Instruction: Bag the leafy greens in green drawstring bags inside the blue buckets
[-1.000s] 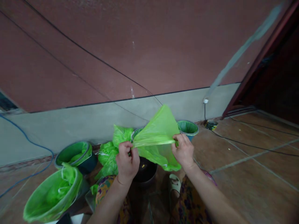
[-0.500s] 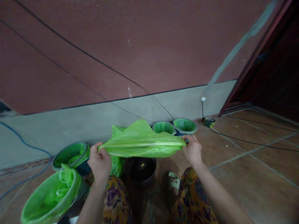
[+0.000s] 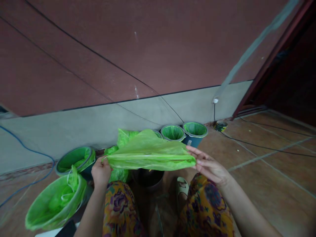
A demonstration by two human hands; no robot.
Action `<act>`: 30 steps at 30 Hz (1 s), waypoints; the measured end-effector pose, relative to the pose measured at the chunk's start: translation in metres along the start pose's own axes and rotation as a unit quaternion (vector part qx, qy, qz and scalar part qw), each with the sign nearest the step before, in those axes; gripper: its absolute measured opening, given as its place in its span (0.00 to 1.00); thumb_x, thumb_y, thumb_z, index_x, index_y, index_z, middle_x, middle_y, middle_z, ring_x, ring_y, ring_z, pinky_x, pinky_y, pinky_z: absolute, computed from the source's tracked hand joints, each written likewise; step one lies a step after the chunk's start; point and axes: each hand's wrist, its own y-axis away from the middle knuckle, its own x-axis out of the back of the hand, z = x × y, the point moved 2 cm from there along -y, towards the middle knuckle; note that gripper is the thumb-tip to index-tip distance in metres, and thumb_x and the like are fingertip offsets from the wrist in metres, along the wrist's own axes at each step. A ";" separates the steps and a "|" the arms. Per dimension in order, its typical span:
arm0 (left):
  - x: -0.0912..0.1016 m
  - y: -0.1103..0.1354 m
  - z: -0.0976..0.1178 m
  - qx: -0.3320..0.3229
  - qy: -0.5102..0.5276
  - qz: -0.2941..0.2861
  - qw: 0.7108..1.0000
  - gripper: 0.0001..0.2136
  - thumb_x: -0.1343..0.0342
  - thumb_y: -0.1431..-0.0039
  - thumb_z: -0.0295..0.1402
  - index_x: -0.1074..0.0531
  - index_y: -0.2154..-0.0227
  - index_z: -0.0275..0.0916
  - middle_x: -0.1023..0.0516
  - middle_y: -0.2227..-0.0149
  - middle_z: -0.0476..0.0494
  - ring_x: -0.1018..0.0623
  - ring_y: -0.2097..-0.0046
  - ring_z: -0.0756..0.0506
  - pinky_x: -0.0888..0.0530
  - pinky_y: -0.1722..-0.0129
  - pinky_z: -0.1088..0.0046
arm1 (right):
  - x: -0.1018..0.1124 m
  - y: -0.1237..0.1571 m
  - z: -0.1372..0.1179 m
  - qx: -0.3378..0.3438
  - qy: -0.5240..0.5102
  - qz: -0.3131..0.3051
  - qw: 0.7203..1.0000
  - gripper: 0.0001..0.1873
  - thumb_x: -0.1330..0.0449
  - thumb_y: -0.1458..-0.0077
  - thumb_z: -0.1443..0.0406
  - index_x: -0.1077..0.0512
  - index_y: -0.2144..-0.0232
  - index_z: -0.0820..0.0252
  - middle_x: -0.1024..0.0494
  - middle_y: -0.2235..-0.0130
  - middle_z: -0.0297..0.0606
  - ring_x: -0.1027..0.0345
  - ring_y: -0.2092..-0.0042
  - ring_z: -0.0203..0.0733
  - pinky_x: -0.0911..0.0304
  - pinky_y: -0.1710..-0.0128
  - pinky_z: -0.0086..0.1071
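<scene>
A green plastic bag is stretched flat and level between both hands, with a gathered band along its lower half. At its left end, my left hand is closed with the edge pinched. My right hand holds the right end between thumb and fingers, the fingers fairly straight along it. Just below the bag is a dark round basin, its far side hidden by the plastic. More crumpled green bags lie behind and left of the basin.
Green-lined buckets stand along the wall. To the left are another lined bucket and a large container holding green plastic. A small can sits by the wall, with a black cable across the tiles. A blue hose lies left.
My right hand has changed from a tight fist-like grip to straighter fingers along the bag's end. The bag has come slightly lower, and my left hand has shifted a little left and down.
</scene>
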 end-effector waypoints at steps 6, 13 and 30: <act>0.002 -0.003 0.007 -0.016 -0.055 0.012 0.998 0.11 0.51 0.47 0.32 0.25 0.64 0.36 0.33 0.85 0.51 0.29 0.79 0.46 0.34 0.76 0.74 | -0.001 -0.008 0.002 0.046 0.204 0.106 0.972 0.27 0.38 0.59 0.67 0.29 0.51 0.58 0.24 0.54 0.42 0.29 0.57 0.42 0.33 0.57 0.36; -0.011 0.028 0.043 -0.047 0.042 -0.005 0.998 0.17 0.52 0.47 0.33 0.27 0.55 0.37 0.29 0.83 0.53 0.27 0.80 0.48 0.32 0.78 0.76 | 0.023 -0.036 -0.010 0.166 0.620 0.387 0.662 0.20 0.48 0.57 0.75 0.25 0.62 0.64 0.27 0.60 0.44 0.33 0.67 0.39 0.35 0.65 0.34; -0.058 0.001 -0.022 0.232 0.269 -0.056 0.933 0.12 0.46 0.56 0.28 0.28 0.65 0.35 0.34 0.82 0.57 0.35 0.81 0.54 0.31 0.75 0.74 | -0.001 0.028 0.077 0.132 0.667 0.211 0.702 0.32 0.50 0.61 0.79 0.30 0.52 0.54 0.22 0.64 0.39 0.25 0.68 0.43 0.32 0.70 0.31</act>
